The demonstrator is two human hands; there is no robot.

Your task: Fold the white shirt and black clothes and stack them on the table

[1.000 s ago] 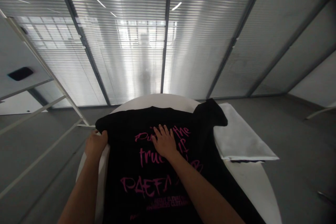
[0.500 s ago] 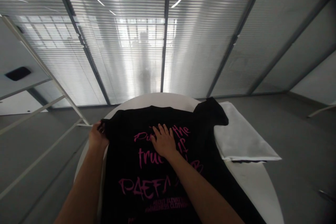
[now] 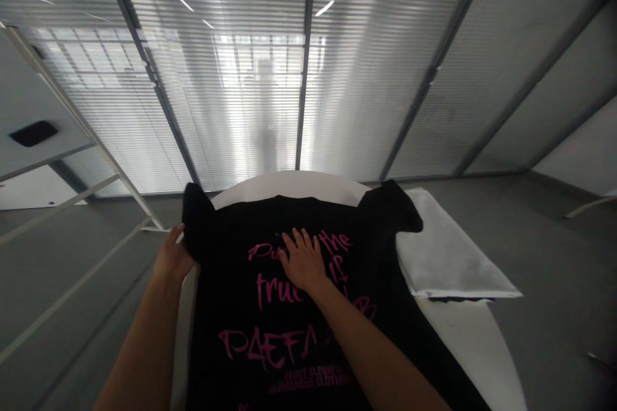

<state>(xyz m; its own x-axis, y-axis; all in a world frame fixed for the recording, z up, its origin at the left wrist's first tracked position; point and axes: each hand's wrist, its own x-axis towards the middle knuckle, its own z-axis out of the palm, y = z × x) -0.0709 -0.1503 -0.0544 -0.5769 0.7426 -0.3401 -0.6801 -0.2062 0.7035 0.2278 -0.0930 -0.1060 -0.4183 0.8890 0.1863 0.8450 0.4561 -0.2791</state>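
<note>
A black T-shirt [image 3: 231,282] with pink lettering is spread over a white rounded table [image 3: 294,183], its collar edge toward the far end. My left hand [image 3: 174,257] is at the shirt's left sleeve [image 3: 195,221], fingers closed on the edge of the cloth; the sleeve hides some fingertips. Flat on the printed chest area lies my right hand [image 3: 303,260], fingers spread, covering part of the lettering. The right sleeve [image 3: 393,205] sticks out past the table's far right side.
A folded white cloth [image 3: 453,257] lies at the table's right, partly beneath the shirt, with a dark edge showing under it. A pale metal frame [image 3: 108,160] stands to the left. Beyond the table rises a glass partition with blinds [image 3: 357,77].
The left sleeve has unfolded outward and now stands up beyond my left hand, which has shifted slightly left. My right hand stays flat on the shirt.
</note>
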